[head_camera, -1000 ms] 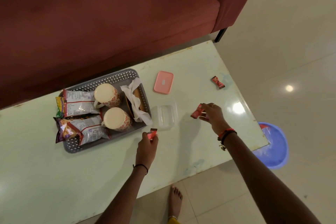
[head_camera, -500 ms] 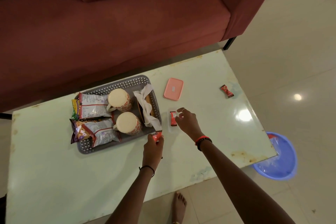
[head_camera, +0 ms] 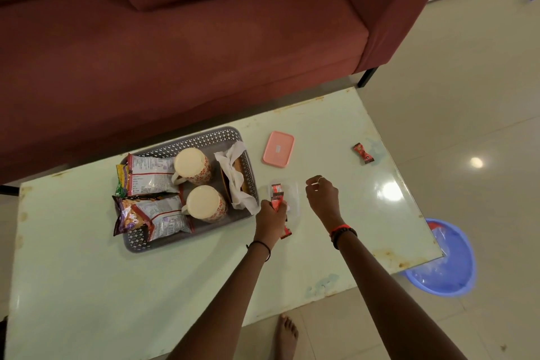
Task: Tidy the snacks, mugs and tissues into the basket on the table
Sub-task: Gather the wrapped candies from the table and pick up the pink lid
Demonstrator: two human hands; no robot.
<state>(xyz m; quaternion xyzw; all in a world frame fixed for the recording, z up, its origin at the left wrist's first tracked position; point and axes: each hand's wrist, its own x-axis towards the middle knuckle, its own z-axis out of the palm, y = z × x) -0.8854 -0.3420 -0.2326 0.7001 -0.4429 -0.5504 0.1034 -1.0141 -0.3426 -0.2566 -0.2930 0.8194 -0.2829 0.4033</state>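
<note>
Red candy wrapper (head_camera: 277, 202) pinched in left hand (head_camera: 270, 218) grip; right hand (head_camera: 323, 196) grip apart, empty.

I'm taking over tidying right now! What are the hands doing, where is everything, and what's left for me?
Left hand: pinching a red candy wrapper over the clear box beside the basket.
Right hand: empty, fingers loosely curled, hovering above the table just right of the clear box.
Done: two mugs, two snack packets and the tissues are in the basket. One candy lies in the clear box.
Left: drop in the held candy, fetch the stray candy near the table's right edge. The pink lid lies apart, so the box likely still needs closing.
</note>
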